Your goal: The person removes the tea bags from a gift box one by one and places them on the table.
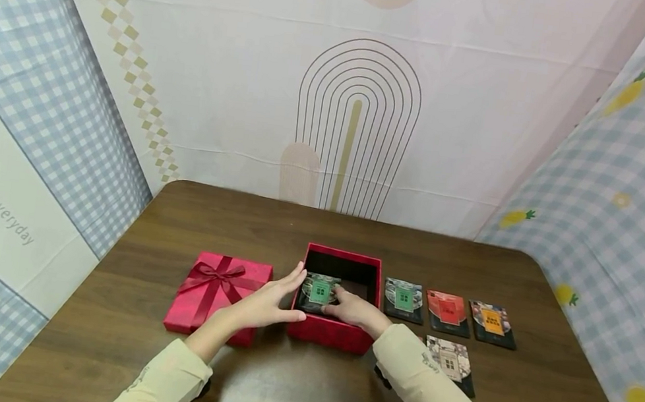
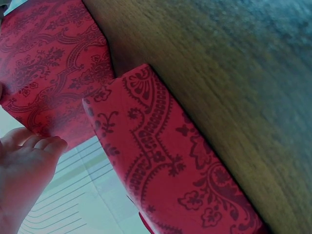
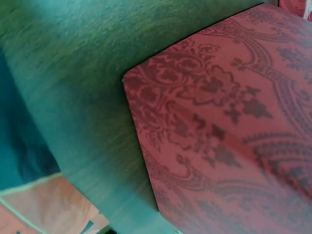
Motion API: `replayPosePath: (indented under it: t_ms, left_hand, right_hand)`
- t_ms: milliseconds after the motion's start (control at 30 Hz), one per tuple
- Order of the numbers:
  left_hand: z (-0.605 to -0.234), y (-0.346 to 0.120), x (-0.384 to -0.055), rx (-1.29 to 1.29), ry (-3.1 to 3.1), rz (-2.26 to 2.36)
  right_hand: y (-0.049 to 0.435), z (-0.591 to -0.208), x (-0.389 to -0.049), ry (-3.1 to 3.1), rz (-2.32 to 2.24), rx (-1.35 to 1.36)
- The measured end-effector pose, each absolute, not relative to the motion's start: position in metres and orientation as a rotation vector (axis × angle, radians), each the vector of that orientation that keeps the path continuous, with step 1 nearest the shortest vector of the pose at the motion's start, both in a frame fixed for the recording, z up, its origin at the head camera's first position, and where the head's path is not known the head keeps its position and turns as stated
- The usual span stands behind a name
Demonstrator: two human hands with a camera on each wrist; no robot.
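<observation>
An open red gift box with a dark inside stands at the table's middle. Within it, towards the left, is a green-labelled packet. My right hand reaches over the front rim and pinches that packet's right edge between thumb and fingers. Spread wide, the fingers of my left hand are straight at the box's left side, near the rim. The left wrist view shows this hand beside the patterned box wall. From the right wrist, only the box's outer wall shows; the hand is out of that view.
Left of the box lies the red lid with a ribbon bow. To the right are another green packet, a red packet, an orange-labelled packet and a pale packet. The right sleeve partly covers the front of that group.
</observation>
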State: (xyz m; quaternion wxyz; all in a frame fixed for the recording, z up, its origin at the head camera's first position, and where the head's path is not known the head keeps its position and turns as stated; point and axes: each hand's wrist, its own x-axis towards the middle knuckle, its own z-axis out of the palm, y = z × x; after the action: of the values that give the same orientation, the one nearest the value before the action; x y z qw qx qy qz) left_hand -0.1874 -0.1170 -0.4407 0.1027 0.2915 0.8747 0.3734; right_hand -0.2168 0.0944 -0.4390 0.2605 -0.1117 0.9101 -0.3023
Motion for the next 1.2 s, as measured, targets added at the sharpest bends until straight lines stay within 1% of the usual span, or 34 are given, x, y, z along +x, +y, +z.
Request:
replayPosePath:
  t_ms: [367,567,700,767,1033,1200]
  left_hand:
    - [-0.4388,-0.1171,-0.1856,0.842,2.569,1.115]
    - [-0.4384,-0.1171,-0.1852,0.837,2.572,1.109]
    - [-0.4374,-0.1171,-0.1852,0.839,2.569,1.115]
    - [-0.4372,-0.1171,-0.1852,0.84,2.568,1.119]
    - [-0.4386,-0.1175,-0.1861,0.849,2.567,1.108]
    - [-0.4397,-0.1178,-0.1864,0.852,2.565,1.116]
  right_hand:
    - [0.0951,-0.4424,-0.2184,2.479,-1.068,-0.276]
    - [0.1014,-0.4481,-0.2234,2.415,-1.211,-0.396]
    - [0.0998,-0.4467,-0.2237,2.395,-1.223,-0.4]
    - [0.0965,-0.443,-0.222,2.381,-1.217,-0.352]
    - [0.0925,-0.4407,-0.2193,2.364,-1.094,-0.35]
    - [0.0931,-0.4424,-0.2209,2.362,-1.161,-0.336]
